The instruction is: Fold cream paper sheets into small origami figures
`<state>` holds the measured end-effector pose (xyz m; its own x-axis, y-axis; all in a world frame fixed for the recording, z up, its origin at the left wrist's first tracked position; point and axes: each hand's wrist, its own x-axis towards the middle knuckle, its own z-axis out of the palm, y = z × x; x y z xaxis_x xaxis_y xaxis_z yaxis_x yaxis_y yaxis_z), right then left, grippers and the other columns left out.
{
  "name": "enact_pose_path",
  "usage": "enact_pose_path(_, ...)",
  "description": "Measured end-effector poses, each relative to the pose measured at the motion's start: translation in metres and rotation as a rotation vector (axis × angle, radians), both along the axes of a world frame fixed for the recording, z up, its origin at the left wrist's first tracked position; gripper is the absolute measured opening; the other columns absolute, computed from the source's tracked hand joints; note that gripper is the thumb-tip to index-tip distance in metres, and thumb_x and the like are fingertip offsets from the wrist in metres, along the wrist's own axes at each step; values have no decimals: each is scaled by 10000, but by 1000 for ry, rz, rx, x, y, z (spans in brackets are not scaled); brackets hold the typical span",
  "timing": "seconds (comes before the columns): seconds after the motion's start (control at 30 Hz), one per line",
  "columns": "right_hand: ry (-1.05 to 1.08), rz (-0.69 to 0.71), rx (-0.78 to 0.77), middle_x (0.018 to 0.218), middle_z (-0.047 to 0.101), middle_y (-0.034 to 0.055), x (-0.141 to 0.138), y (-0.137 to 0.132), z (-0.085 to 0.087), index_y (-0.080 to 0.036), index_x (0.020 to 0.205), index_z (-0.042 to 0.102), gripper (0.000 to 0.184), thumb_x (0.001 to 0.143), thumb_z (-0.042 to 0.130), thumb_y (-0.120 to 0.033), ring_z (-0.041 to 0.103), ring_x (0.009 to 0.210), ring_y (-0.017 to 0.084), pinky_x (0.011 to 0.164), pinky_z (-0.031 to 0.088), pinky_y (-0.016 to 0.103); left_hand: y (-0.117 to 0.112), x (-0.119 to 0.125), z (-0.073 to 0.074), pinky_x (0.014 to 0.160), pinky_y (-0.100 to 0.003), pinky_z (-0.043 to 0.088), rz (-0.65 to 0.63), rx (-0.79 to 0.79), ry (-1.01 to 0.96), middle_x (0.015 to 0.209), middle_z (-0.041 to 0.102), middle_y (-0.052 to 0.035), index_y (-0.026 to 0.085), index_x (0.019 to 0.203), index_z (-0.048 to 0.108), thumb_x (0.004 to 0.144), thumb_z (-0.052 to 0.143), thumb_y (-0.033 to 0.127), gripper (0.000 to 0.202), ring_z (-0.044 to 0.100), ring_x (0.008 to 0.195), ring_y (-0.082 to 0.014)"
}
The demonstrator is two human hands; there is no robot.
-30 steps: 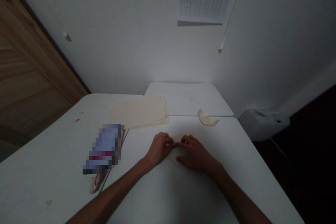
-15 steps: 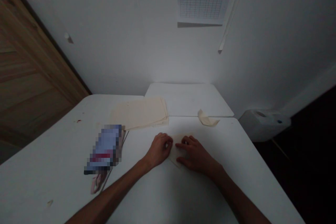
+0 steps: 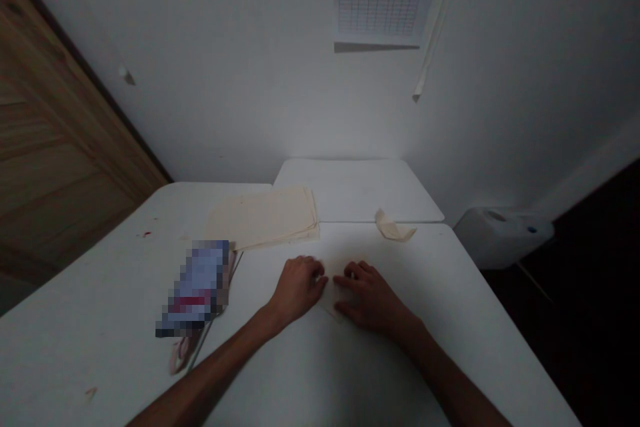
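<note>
Both of my hands rest on a small cream sheet of paper lying on the white table. My left hand has its fingers curled down onto the sheet's left part. My right hand presses its bent fingers onto the right part. The fingertips of the two hands almost meet over the sheet, which is mostly hidden under them.
A stack of cream sheets lies behind my left hand. A crumpled cream scrap sits at the back right. A blurred-out packet lies to the left over some pinkish strips. A second white table adjoins at the back. A wooden door stands at left.
My hands have stayed on the small sheet, with the fingers shifting slightly. The view has moved a little.
</note>
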<state>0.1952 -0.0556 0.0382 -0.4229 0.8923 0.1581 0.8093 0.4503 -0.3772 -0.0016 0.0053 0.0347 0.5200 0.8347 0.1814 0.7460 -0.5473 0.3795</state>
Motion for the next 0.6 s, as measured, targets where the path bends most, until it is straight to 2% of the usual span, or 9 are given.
enact_pose_path(0.1, -3, -5, 1, 1081, 549, 69, 0, -1, 1, -245, 1206, 581, 431, 810, 650, -400, 465, 1027, 231, 940, 375, 381, 5, 1, 3, 680, -270, 373, 26, -80, 20, 731, 647, -8, 194, 753, 656, 772, 614, 212, 50, 568, 717, -166)
enact_pose_path(0.23, 0, -7, -3, 1066, 548, 62, 0, -2, 3, -254, 1191, 588, 416, 807, 652, -399, 467, 1018, 237, 934, 379, 383, 11, 2, -1, 634, -248, 364, 58, -161, -10, 708, 649, 1, 190, 729, 667, 780, 587, 216, 98, 568, 671, -148)
enact_pose_path(0.43, -13, -6, -23, 1083, 549, 69, -1, -1, 5, -248, 1183, 589, 417, 803, 661, -403, 470, 1030, 245, 933, 387, 383, 11, 4, -3, 616, -241, 366, 49, -126, -63, 729, 622, -9, 177, 706, 624, 757, 584, 182, 65, 553, 664, -144)
enact_pose_path(0.6, -2, -4, -16, 1096, 547, 76, 0, -2, 3, -247, 1203, 583, 429, 809, 652, -402, 468, 1038, 253, 940, 379, 397, 13, 4, 0, 599, -236, 363, 42, -182, -79, 711, 623, -10, 172, 730, 618, 753, 584, 195, 47, 548, 642, -141)
